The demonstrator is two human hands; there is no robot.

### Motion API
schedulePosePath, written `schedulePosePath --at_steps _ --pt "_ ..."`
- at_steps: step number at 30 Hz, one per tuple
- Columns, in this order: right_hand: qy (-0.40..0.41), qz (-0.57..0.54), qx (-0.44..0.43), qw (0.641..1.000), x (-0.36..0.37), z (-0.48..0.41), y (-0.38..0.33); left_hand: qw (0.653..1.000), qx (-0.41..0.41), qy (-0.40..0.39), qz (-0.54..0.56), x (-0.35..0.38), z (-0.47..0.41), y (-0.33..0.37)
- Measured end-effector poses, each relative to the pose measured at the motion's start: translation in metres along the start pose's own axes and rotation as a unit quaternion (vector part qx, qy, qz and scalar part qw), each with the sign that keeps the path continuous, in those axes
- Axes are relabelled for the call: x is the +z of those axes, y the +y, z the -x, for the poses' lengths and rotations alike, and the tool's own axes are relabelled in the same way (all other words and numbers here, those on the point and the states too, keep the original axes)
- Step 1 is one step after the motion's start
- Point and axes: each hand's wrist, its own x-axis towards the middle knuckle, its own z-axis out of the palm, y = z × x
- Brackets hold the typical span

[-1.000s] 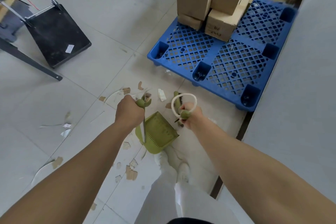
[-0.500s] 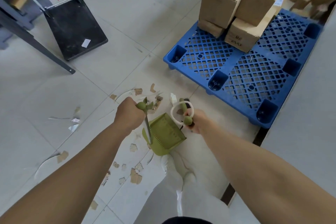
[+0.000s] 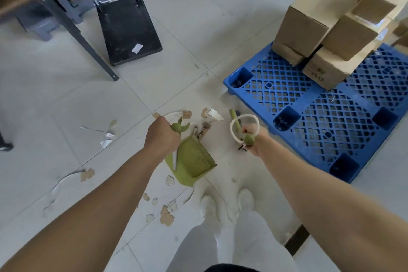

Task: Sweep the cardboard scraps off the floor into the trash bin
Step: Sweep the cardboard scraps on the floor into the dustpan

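Observation:
My left hand grips the top of a long handle whose green dustpan hangs just above the tiled floor in front of my feet. My right hand grips the broom handle, which ends in a green knob and a white loop; the broom's green lower part shows beyond the loop. Several cardboard scraps and white paper bits lie on the tiles around the dustpan, more just beyond it. No trash bin is in view.
A blue plastic pallet stacked with cardboard boxes lies to the right. A black hand trolley and a dark table leg stand at the back left. More scraps lie left. My white shoes are near the dustpan.
The view has shifted left, so the pallet and boxes sit further right. Both hands keep their grips; the dustpan stays low between them.

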Motion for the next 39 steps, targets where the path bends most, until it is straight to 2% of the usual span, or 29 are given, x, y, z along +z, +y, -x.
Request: schedulePosePath --at_steps 6,9,12,18,23,27,30,39 --pt "0.004 0.055 0.008 0.998 0.003 -0.035 -0.021 0.999 -0.015 0.036 0.005 0.005 -0.002 -0.016" --pt "-0.061 0.061 0.048 0.995 0.019 -0.03 -0.02 0.998 -0.039 0.046 0.024 0.009 0.0 -0.025" --pt "-0.138 0.12 0.057 0.982 0.036 -0.023 -0.011 0.994 -0.073 0.064 0.057 0.011 0.007 -0.026" --pt "-0.181 0.08 0.07 0.978 0.027 -0.033 -0.028 0.985 -0.118 0.091 0.087 0.016 0.02 -0.018" --pt "-0.148 0.117 0.047 0.981 0.008 -0.039 -0.038 0.975 -0.161 0.112 0.107 0.02 0.032 -0.01" --pt "-0.08 0.1 0.051 0.99 -0.014 -0.053 -0.058 0.966 -0.188 0.129 0.126 0.03 0.041 -0.004" --pt "-0.07 0.127 0.051 0.988 -0.024 -0.059 -0.063 0.963 -0.203 0.136 0.118 0.038 0.046 -0.001" --pt "-0.171 0.121 0.121 0.97 0.002 -0.054 -0.025 0.955 -0.228 0.148 0.116 0.054 0.059 0.008"
